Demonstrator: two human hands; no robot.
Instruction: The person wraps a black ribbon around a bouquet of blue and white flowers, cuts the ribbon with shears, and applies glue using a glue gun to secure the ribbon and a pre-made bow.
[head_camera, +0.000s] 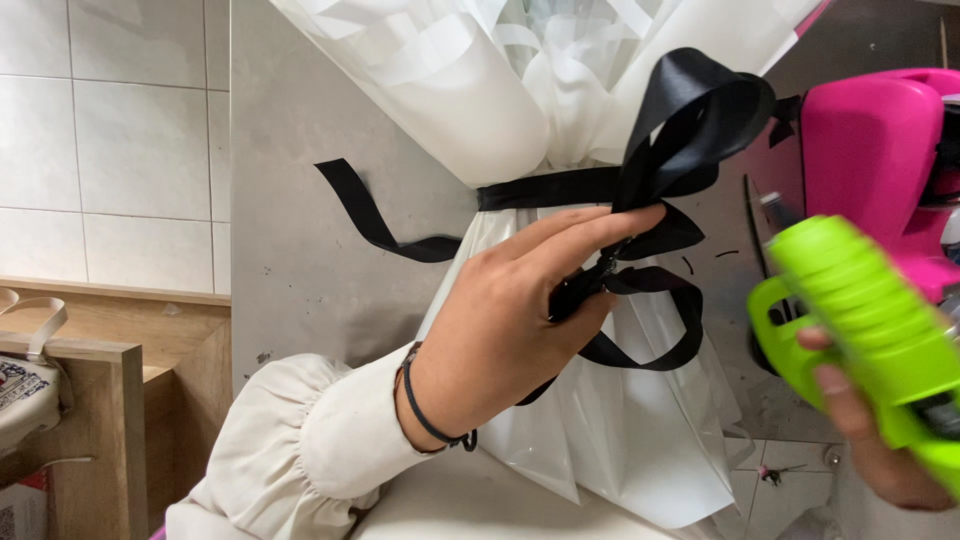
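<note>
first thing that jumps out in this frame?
The black ribbon bow, tied round the neck of a white wrapped bouquet at centre, with the left hand pinching the ribbon at its knot. At the right edge the right hand grips a bright green glue gun, blurred, its nozzle towards the ribbon. Behind it sits a hot pink object, top right.

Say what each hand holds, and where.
Left hand pinches the black ribbon bow at its knot. Right hand grips the green glue gun by its handle.
</note>
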